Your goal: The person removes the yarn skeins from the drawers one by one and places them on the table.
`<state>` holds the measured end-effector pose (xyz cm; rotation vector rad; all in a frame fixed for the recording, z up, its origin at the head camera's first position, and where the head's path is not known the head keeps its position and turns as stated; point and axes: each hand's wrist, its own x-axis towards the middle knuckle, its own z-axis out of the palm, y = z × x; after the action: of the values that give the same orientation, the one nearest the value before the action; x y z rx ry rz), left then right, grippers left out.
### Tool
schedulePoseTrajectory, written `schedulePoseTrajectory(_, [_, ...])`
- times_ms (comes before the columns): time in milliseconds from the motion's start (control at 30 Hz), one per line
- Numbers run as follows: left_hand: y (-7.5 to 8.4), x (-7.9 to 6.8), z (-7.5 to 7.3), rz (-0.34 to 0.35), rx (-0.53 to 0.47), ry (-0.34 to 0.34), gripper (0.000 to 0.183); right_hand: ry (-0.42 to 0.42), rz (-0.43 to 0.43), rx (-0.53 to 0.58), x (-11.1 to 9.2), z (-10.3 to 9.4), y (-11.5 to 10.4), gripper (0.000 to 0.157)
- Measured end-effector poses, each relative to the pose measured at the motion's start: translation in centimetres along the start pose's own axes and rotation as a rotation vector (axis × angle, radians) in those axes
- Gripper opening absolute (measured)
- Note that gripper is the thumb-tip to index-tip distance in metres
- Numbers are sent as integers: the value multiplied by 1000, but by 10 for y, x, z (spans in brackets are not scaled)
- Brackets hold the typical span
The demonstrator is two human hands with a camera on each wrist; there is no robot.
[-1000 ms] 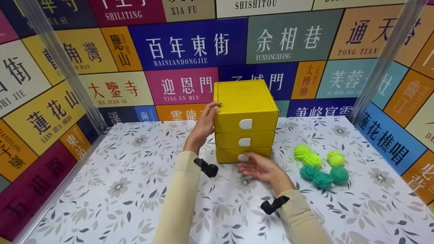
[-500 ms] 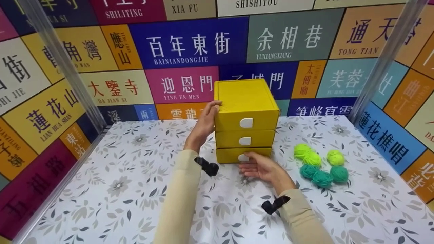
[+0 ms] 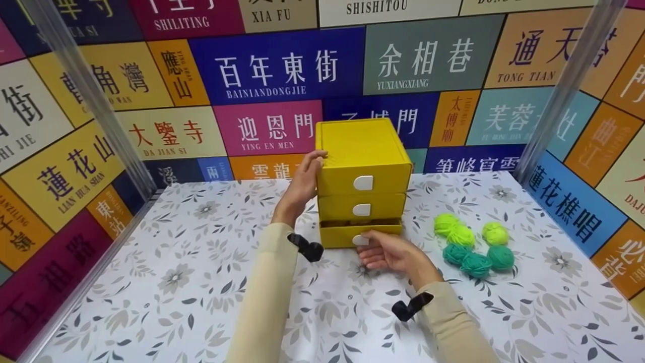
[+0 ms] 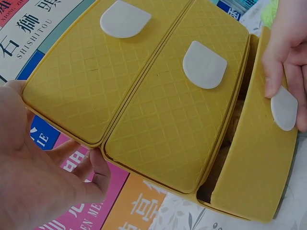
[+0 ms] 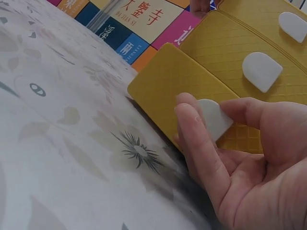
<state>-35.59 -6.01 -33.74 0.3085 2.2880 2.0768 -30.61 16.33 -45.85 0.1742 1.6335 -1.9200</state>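
A yellow three-drawer cabinet (image 3: 360, 143) stands upright on the table, with a white tab on each drawer front. Its bottom drawer (image 3: 335, 236) sticks out a little, and a dark gap shows above the front. My left hand (image 3: 301, 186) holds the cabinet by its upper left side, fingers at the top edge. In the right wrist view, my right hand (image 5: 240, 158) pinches the bottom drawer's white tab (image 5: 213, 117) between thumb and fingers. What lies inside the drawer is mostly hidden; something brownish shows in the gap in the left wrist view.
Right of the cabinet lie several small yarn balls, lime ones (image 3: 460, 235) and teal ones (image 3: 475, 264). A white floral cloth (image 3: 176, 277) covers the table. Behind stands a wall of coloured signs (image 3: 282, 65), with clear posts (image 3: 564, 96) at the corners.
The bottom drawer has come out slightly toward me, with my right hand moving along on its tab. My left hand stays on the cabinet's side.
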Motion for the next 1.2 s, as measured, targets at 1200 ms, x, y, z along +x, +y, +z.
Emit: schedulePoseTrajectory(1200, [-1, 1, 0, -8, -26, -17, 35, -34, 11, -186, -41, 11, 18, 50])
